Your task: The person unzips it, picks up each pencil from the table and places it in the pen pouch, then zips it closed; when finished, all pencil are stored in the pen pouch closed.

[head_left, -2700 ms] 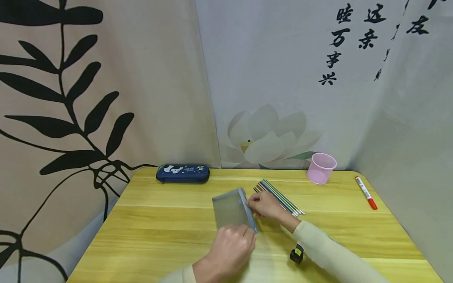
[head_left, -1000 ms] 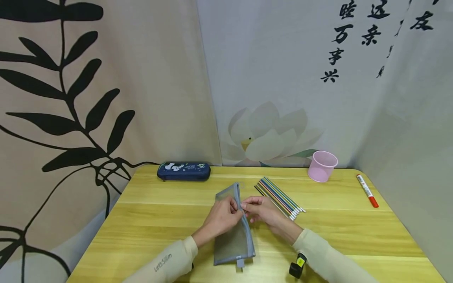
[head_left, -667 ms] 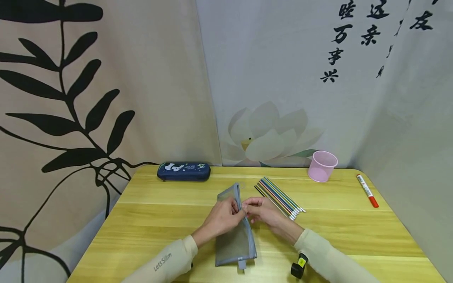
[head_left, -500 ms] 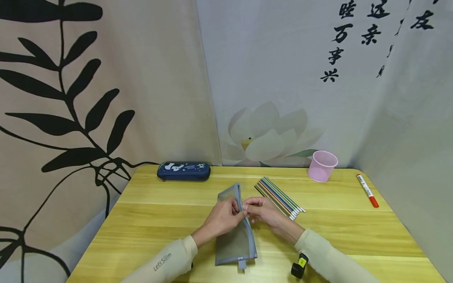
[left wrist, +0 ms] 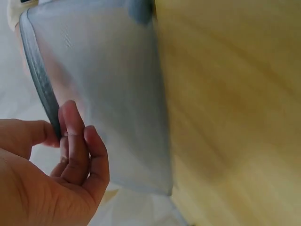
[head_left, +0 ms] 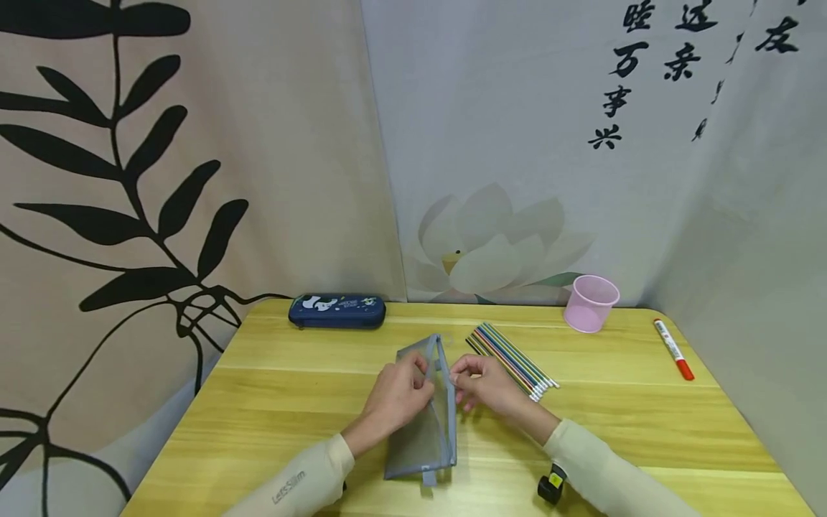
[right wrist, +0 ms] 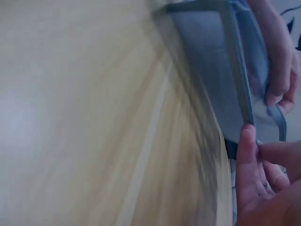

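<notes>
While the left hand (head_left: 395,391) pinches one rim of the mesh pouch (head_left: 413,449) and the right hand (head_left: 489,384) the other, its long mouth gapes between both grips; the pencils (head_left: 515,360) lie just beyond the right hand.

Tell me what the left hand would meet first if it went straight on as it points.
Probably the opposite rim of the mesh pouch that the left hand pinches; the right hand pinches that rim. Depth is unclear.
</notes>
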### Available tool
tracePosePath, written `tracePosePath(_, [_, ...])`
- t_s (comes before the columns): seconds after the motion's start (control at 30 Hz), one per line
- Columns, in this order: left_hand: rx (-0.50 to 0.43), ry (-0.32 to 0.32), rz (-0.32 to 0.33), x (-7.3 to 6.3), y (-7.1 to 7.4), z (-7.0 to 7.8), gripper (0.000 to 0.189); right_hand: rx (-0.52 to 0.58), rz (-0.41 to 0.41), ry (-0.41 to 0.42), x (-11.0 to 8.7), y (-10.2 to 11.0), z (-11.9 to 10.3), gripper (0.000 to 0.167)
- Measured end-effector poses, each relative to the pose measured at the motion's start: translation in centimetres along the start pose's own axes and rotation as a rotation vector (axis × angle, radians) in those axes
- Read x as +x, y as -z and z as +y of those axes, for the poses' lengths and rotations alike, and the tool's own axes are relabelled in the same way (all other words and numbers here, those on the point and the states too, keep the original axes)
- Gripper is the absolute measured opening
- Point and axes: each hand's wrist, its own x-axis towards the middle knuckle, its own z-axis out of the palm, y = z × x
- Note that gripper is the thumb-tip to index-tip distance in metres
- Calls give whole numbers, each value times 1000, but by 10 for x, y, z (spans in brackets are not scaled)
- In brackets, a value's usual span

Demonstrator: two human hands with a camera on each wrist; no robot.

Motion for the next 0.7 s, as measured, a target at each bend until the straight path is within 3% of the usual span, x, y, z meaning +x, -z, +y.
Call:
tracePosePath(0.2, [-13, -22, -16, -1, 20, 3, 18, -162, 74, 29, 1, -1, 1, 6])
tracePosePath(0.43, [6, 15, -46, -2, 43, 10, 16, -259, 131, 14, 2, 4, 0, 4])
tracePosePath(0.7, [80, -5, -157, -7, 70, 20, 10, -301, 163, 9, 2, 12, 0, 5])
